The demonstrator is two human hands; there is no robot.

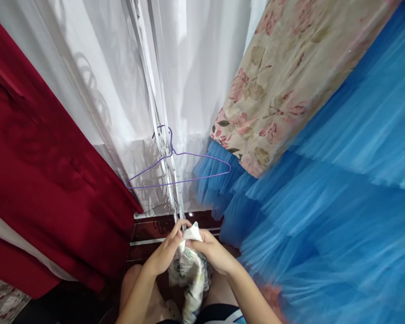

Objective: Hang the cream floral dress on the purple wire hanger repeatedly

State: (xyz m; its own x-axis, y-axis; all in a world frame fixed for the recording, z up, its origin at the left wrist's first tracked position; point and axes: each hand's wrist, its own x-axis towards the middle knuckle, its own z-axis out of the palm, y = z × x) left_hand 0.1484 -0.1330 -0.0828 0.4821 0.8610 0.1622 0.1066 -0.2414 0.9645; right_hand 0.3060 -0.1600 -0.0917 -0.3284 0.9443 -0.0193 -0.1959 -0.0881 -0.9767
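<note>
Between my two hands hangs a white cloth garment with a dark and yellowish print point(191, 265), its folds falling toward my lap. My left hand point(170, 245) pinches the garment's white upper edge from the left. From the right, my right hand point(211, 249) grips the same bunched edge, thumb on top. Beyond the hands, a bare purple hanger point(202, 155) hangs by its hook on a white metal rack point(165, 117). The garment's exact kind is hidden by its folds.
Long red cloth point(54, 171) hangs on the left. A beige floral garment point(270, 99) and layered blue tulle point(340, 216) fill the right. White curtains point(195, 67) hang behind the rack. The dark floor point(148, 229) shows below.
</note>
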